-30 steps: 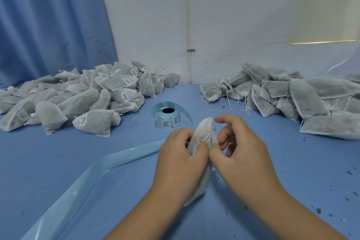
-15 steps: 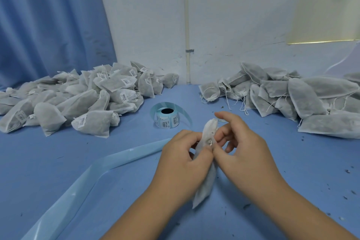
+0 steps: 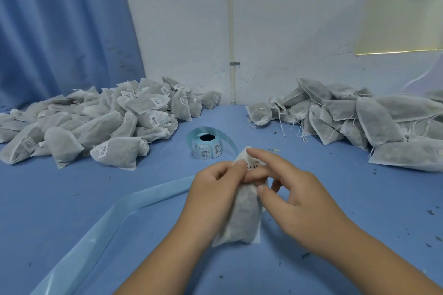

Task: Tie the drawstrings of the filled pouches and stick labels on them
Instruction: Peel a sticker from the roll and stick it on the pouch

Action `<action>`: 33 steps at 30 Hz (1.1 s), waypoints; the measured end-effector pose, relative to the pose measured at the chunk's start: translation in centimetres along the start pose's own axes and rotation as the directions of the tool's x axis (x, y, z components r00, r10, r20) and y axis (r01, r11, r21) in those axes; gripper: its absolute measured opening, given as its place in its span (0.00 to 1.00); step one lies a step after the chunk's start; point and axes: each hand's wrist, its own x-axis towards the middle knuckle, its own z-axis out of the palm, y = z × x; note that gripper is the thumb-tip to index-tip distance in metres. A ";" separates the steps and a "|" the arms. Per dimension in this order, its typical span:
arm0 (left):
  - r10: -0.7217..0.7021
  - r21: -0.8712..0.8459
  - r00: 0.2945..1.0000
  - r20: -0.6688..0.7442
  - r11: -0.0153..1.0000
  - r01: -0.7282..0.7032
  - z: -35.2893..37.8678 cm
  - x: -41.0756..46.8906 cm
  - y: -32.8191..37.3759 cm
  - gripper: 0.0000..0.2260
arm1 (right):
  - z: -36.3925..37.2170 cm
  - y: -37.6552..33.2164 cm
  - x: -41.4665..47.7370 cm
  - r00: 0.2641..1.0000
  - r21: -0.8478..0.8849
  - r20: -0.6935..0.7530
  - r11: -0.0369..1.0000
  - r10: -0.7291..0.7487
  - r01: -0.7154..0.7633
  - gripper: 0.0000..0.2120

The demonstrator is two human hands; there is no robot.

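**A:** Where is the filled white mesh pouch (image 3: 244, 215)?
**B:** It stands upright at the low centre of the blue table (image 3: 72, 199), between both hands. I cannot tell whether its bottom edge touches the cloth.
**A:** How does the left hand (image 3: 213, 191) take it?
**B:** Its fingers curl round the upper left side, thumb near the top.
**A:** And the right hand (image 3: 297, 199)?
**B:** Its fingers are nearly straight, laid across a small white printed label (image 3: 254, 166) at the pouch's top, with the thumb against the right edge.
**A:** Around them?
**B:** A pale-blue label roll (image 3: 207, 147) sits just behind. Labelled pouches (image 3: 107, 127) are heaped on the left, unlabelled pouches (image 3: 359, 122) with loose strings on the right.
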 end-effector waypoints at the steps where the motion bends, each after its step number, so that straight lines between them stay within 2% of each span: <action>1: 0.024 0.009 1.000 0.008 1.000 -0.024 0.0 0.0 0.0 0.12 | 0.2 -0.1 0.0 0.998 0.055 -0.043 0.998 0.039 -0.036 0.23; 3: 0.044 -0.007 0.999 0.021 0.999 -0.044 0.0 0.0 -0.1 0.10 | 0.3 -0.1 0.2 0.976 0.159 -0.169 0.981 0.140 -0.113 0.18; 5: 0.045 -0.032 0.998 0.053 0.999 -0.044 -0.2 0.0 -0.1 0.09 | 0.1 0.1 0.5 0.943 0.261 -0.223 0.947 0.248 -0.188 0.17; 7: 0.055 -0.042 0.991 0.122 0.998 -0.050 -0.3 -0.1 -0.1 0.10 | -0.2 0.1 0.7 0.925 0.382 -0.148 0.883 0.349 -0.272 0.15; 9: 0.060 -0.046 0.984 0.171 0.998 -0.052 -0.3 -0.2 -0.1 0.11 | -0.4 -0.1 0.7 0.921 0.488 -0.030 0.810 0.388 -0.325 0.09; 12: 0.067 -0.019 0.978 0.197 0.998 -0.064 -0.3 -0.1 -0.2 0.10 | -0.4 0.0 0.5 0.901 0.570 -0.003 0.741 0.433 -0.355 0.16; 16: 0.080 -0.018 0.969 0.234 0.997 -0.078 -0.4 0.0 -0.3 0.09 | -0.1 0.1 0.6 0.862 0.701 0.074 0.589 0.502 -0.403 0.14; 19: 0.049 -0.048 0.963 0.265 0.998 -0.038 -0.8 0.1 -0.1 0.06 | 0.1 0.4 0.6 0.821 0.717 0.130 0.519 0.556 -0.465 0.21; 22: 0.003 -0.145 0.984 0.177 0.989 0.023 -1.1 0.7 -0.3 0.09 | 0.6 0.0 0.9 0.837 0.598 0.131 0.632 0.531 -0.494 0.22; 24: -0.046 -0.252 0.997 0.059 0.966 0.060 -1.6 1.2 -0.4 0.09 | 0.9 -0.6 1.3 0.869 0.481 0.195 0.727 0.455 -0.489 0.21; 27: -0.159 -0.365 0.984 -0.085 0.924 0.118 -3.0 2.4 -0.5 0.06 | 2.0 -1.5 2.5 0.865 0.292 0.301 0.824 0.401 -0.485 0.14; 29: -0.193 -0.396 0.966 -0.171 0.912 0.112 -4.0 3.2 -0.8 0.07 | 3.2 -2.0 3.7 0.855 0.261 0.322 0.830 0.407 -0.493 0.09; 31: -0.214 -0.462 0.949 -0.230 0.883 0.087 -4.9 4.0 -0.9 0.11 | 4.1 -2.4 5.2 0.841 0.303 0.340 0.798 0.420 -0.521 0.07; 33: -0.267 -0.623 0.937 -0.225 0.779 0.072 -5.8 4.5 -0.7 0.16 | 5.0 -2.9 7.4 0.828 0.357 0.358 0.756 0.431 -0.548 0.08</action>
